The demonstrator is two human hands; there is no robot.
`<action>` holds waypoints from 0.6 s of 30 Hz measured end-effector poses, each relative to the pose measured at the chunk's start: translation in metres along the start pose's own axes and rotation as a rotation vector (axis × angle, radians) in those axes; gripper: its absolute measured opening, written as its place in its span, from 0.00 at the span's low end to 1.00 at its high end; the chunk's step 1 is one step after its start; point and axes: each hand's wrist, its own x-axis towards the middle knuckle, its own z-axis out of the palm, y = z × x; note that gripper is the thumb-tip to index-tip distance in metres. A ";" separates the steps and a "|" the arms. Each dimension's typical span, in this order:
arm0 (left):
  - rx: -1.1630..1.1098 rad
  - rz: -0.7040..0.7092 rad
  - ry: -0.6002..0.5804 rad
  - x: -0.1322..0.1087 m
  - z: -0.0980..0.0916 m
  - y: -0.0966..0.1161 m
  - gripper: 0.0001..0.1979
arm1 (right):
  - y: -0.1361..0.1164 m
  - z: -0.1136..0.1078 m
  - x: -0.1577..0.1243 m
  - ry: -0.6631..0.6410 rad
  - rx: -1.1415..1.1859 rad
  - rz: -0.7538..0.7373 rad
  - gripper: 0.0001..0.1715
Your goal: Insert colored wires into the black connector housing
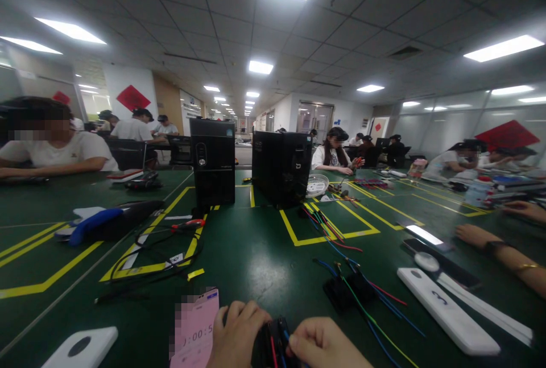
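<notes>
Grip: left hand (239, 337) and right hand (323, 346) both closing on black connector block (273, 345), 6 o'clock on worktop (256, 260) | phone (196, 328) at its 9 | block looking light, rigid; coloured wires (362, 300) at 2 floppy — holding body, not leads.

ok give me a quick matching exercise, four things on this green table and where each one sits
Things:
1. black connector block
2. phone with pink screen
3. white bar marked 3
4. blue-handled tool

Places:
A. far left, beside the yellow tape
B. between the left hand and right hand
C. right of the loose coloured wires
D. just left of the left hand

Pairs: 1-B, 2-D, 3-C, 4-A
</notes>
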 end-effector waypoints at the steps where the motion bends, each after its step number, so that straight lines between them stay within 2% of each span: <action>1: -0.008 0.010 -0.008 0.000 0.000 0.000 0.24 | 0.000 0.000 0.003 0.000 -0.009 0.027 0.13; 3: -0.019 0.018 0.010 0.000 0.001 -0.001 0.24 | 0.000 0.000 0.005 -0.007 -0.027 0.077 0.10; 6: -0.011 0.002 0.052 -0.001 0.002 0.000 0.24 | 0.000 -0.002 0.005 -0.073 -0.033 0.111 0.12; 12: 0.013 0.030 0.036 -0.004 -0.001 0.003 0.24 | -0.006 -0.004 0.004 -0.147 0.090 0.146 0.12; 16: -0.016 0.028 0.085 -0.008 -0.002 0.007 0.23 | -0.007 -0.001 0.003 -0.125 0.216 0.091 0.11; 18: -0.014 0.025 0.075 -0.009 -0.003 0.008 0.24 | -0.002 0.001 0.001 -0.116 0.244 0.017 0.15</action>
